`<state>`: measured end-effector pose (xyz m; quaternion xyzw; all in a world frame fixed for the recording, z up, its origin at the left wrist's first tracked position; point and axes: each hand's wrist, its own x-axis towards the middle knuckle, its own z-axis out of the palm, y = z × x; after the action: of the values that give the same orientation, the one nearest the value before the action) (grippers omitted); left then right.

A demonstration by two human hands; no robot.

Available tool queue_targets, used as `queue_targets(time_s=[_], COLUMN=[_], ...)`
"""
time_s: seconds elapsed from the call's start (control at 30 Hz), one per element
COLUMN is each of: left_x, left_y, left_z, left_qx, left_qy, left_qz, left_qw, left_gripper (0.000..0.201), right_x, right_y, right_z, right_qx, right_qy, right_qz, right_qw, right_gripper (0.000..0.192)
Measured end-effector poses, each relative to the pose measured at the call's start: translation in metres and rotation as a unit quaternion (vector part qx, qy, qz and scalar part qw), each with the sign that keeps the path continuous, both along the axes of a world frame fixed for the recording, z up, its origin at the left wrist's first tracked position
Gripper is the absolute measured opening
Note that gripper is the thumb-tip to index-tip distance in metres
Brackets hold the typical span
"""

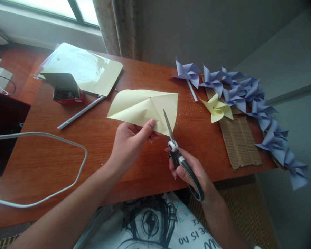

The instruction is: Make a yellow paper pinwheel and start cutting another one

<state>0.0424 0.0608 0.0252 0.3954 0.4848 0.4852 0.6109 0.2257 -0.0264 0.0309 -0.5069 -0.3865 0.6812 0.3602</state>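
A pale yellow sheet of paper (134, 103) with crease lines and a small mark near its middle is held above the table. My left hand (134, 136) pinches its near edge, thumb on top and fingers underneath. My right hand (189, 167) grips black-and-white scissors (174, 147) by the handles. Their blades point away from me and lie across the paper's near right corner, at the cut line. How far the blades are parted is hard to make out.
Several blue paper pinwheels (235, 98) and one yellow pinwheel (217, 109) lie at the right around corrugated cardboard (241, 141). At the left are an open small box (68, 95), a paper stack (80, 67), a silver rod (80, 113) and a white cable (85, 152).
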Motion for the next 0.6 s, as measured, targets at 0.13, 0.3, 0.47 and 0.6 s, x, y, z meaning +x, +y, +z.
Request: queue_targets(time_s=[0.13,0.3,0.47,0.6], left_x=[0.0,-0.0002,-0.0001,0.0001], left_y=[0.0002,0.0001,0.0006,0.0008], left_z=[-0.0002,-0.0002,-0.0001,0.0002], left_qx=[0.003,0.001,-0.001,-0.002], left_qy=[-0.001,0.0,0.006,0.015], left_qz=[0.002,0.003,0.0,-0.002], left_qw=[1.0,1.0,1.0,1.0], left_gripper=[0.019,0.02,0.02,0.021], right_x=[0.0002,0.0002,-0.0001,0.0002], right_y=[0.0003,0.0007,0.0005,0.0002], right_z=[-0.0003,-0.001,-0.0002,-0.0012], right_qx=[0.004,0.008,0.004,0.004], right_qy=[0.0,0.001,-0.002,-0.002], right_qz=[0.003,0.003,0.004,0.004], right_qw=[1.0,1.0,1.0,1.0], right_gripper=[0.061,0.061,0.061,0.06])
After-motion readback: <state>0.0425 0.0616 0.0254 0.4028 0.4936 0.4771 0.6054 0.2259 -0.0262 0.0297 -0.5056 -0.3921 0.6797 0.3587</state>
